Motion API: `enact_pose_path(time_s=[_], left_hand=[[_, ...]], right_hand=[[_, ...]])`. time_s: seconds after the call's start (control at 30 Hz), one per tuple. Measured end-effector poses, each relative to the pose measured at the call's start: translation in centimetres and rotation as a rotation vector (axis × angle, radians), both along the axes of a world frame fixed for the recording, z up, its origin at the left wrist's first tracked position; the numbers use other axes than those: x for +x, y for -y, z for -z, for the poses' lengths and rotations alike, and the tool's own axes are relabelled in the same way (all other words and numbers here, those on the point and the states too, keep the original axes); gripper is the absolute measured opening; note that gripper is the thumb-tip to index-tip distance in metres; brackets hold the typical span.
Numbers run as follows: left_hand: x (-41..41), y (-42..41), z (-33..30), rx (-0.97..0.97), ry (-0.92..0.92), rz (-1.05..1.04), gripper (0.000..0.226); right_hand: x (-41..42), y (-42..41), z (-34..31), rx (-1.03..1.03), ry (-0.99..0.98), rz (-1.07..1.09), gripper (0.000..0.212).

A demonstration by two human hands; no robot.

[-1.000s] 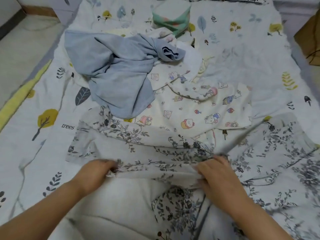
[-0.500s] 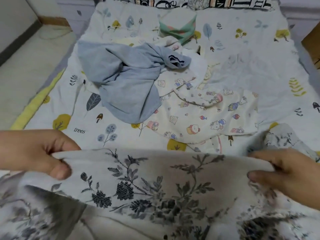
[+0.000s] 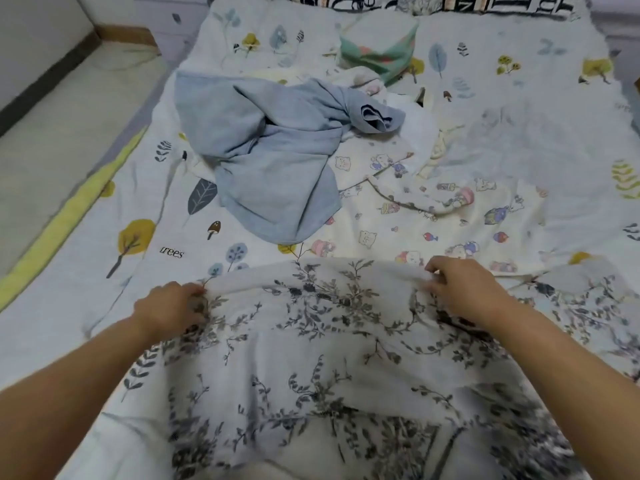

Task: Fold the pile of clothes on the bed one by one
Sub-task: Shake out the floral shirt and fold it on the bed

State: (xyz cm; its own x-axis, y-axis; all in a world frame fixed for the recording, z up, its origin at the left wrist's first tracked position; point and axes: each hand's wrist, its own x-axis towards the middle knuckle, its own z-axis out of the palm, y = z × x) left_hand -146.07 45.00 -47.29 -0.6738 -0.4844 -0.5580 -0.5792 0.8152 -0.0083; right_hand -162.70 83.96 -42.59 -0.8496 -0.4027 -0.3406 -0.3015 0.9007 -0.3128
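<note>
A white garment with a grey floral print [image 3: 311, 341] lies spread across the near part of the bed. My left hand [image 3: 169, 306] pinches its far edge on the left. My right hand [image 3: 464, 285] pinches the same edge on the right, and the edge lies folded over between them. Beyond it a crumpled blue-grey garment [image 3: 273, 161] rests on a cream garment with cartoon prints [image 3: 433, 216]. A green patterned piece [image 3: 381, 53] sits near the head of the bed.
The bed sheet [image 3: 156, 244] is white with tree and leaf prints and a yellow border along its left edge. Pale floor [image 3: 52, 140] runs along the left. Patterned pillows [image 3: 433, 1] line the far end.
Both hands lifted the floral garment's edge up toward the camera, then carried it forward and laid it down on the bed. The pile beyond has not moved.
</note>
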Motion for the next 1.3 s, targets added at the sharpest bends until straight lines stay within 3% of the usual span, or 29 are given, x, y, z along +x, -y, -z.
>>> enact_pose_path(time_s=[0.03, 0.1, 0.17, 0.27, 0.37, 0.43, 0.5, 0.57, 0.67, 0.73, 0.83, 0.93, 1.03, 1.1, 1.17, 1.23, 1.3], left_hand=[[0.5, 0.1, 1.0, -0.028, -0.003, -0.058, 0.051], [1.4, 0.0, 2.4, -0.022, -0.108, -0.371, 0.061], [2.0, -0.5, 3.1, 0.076, -0.206, -0.64, 0.051], [2.4, -0.5, 3.6, 0.18, -0.268, -0.644, 0.022], [1.8, 0.8, 2.6, 0.01, -0.658, -0.557, 0.012], [1.0, 1.6, 1.8, -0.049, -0.858, -0.556, 0.019], [0.2, 1.8, 1.7, 0.023, -0.826, -0.673, 0.043], [0.5, 1.4, 2.4, 0.089, -0.619, -0.752, 0.056], [3.1, -0.5, 4.2, 0.08, -0.21, -0.629, 0.055], [5.1, -1.3, 4.7, 0.078, -0.109, -0.594, 0.052], [7.0, -1.4, 4.4, 0.107, -0.182, -0.602, 0.032], [7.5, -0.2, 2.8, -0.041, -0.418, -0.48, 0.011], [7.0, 2.2, 1.3, -0.206, -0.603, -0.367, 0.01], [6.4, 3.1, 0.9, -0.251, -0.604, -0.407, 0.019], [6.0, 2.3, 1.2, -0.259, -0.51, -0.408, 0.031], [6.0, -0.1, 1.6, -0.259, -0.453, -0.269, 0.032], [6.2, -3.7, 1.6, -0.185, -0.441, -0.068, 0.034]], right_hand=[[-0.2, 0.1, 0.6, 0.014, -0.003, -0.007, 0.003], [-0.6, 0.3, 1.5, 0.056, -0.019, -0.023, 0.009], [-1.5, 0.2, 1.6, 0.086, -0.073, -0.002, 0.01], [-3.5, 0.0, 1.2, 0.071, -0.313, 0.107, 0.01], [-5.0, 0.2, 0.9, 0.066, -0.482, 0.18, 0.012], [-4.9, 1.1, 1.2, 0.121, -0.527, 0.184, 0.019], [-3.4, 2.5, 1.4, 0.165, -0.556, 0.165, 0.037], [-0.4, 4.3, 1.8, 0.111, -0.566, 0.033, 0.049], [6.1, 6.6, 3.9, 0.075, -0.239, -0.264, 0.049], [9.9, 7.4, 5.7, 0.111, -0.063, -0.426, 0.053], [12.6, 7.2, 7.6, 0.151, -0.089, -0.531, 0.045], [12.9, 8.1, 8.6, 0.076, -0.219, -0.44, 0.041], [12.8, 10.4, 8.5, -0.192, -0.299, -0.213, 0.023], [12.6, 11.3, 8.1, -0.291, -0.344, -0.136, 0.009], [12.6, 11.3, 8.5, -0.033, -0.155, -0.25, 0.037], [13.1, 10.1, 9.4, 0.158, 0.014, -0.382, 0.063], [14.0, 9.0, 8.8, 0.136, 0.049, -0.36, 0.054]])
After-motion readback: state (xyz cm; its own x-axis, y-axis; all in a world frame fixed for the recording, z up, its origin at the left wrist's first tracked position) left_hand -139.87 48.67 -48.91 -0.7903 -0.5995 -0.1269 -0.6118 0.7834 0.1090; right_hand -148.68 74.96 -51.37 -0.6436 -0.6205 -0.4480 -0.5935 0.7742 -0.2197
